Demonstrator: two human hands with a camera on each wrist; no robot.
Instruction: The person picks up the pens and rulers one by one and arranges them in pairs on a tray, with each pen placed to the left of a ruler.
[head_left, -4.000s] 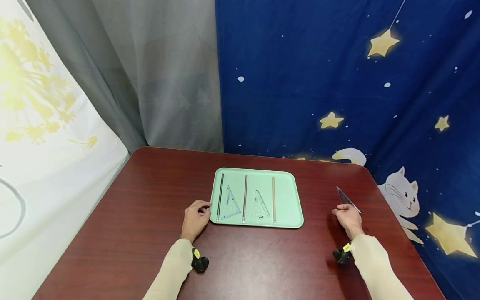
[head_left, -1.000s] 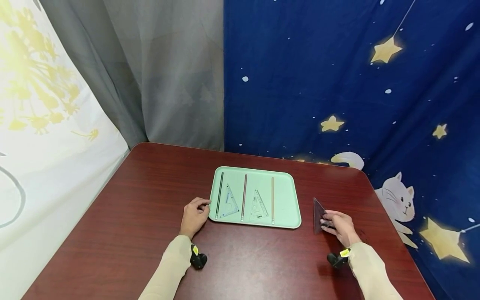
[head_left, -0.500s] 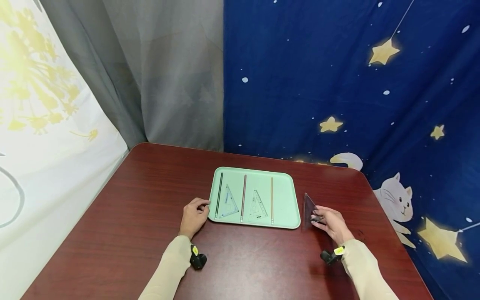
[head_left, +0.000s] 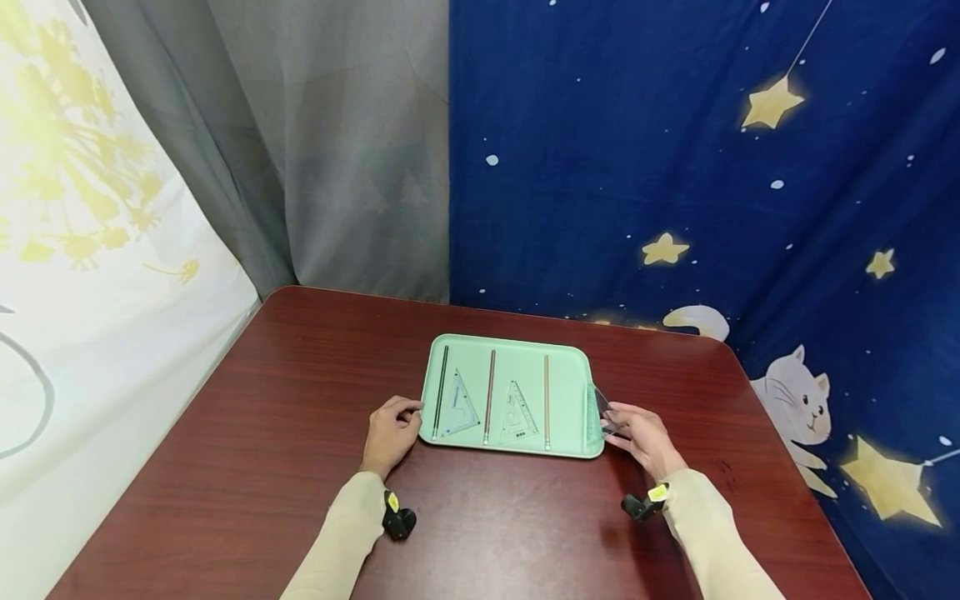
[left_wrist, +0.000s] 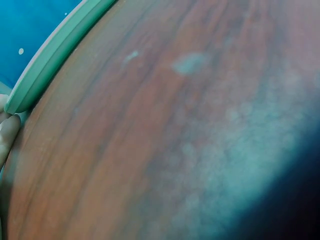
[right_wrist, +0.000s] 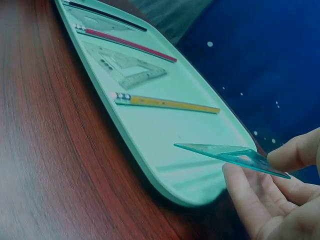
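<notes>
My right hand (head_left: 641,435) pinches a clear triangular set square (right_wrist: 220,152) between thumb and fingers. In the right wrist view it is tilted, its tip over the right end of the pale green tray (head_left: 573,383). At the tray's left edge, my left hand (head_left: 388,437) grips the rim; only its fingertips (left_wrist: 7,134) show in the left wrist view. On the tray, from left to right, lie a black pencil (head_left: 441,392), a clear set square (head_left: 459,410), a red pencil (head_left: 490,396), another clear set square (head_left: 519,414) and a yellow pencil (head_left: 547,402).
The tray rests on a dark red-brown wooden table (head_left: 510,517). Behind the table hang a grey curtain (head_left: 360,167) and a blue star-patterned curtain (head_left: 570,167). A white printed cloth (head_left: 97,350) hangs at the left.
The right hand has brought the set square from the table's right side leftward to the tray's right edge, turning it on the way. The left hand stays on the tray's left rim.
</notes>
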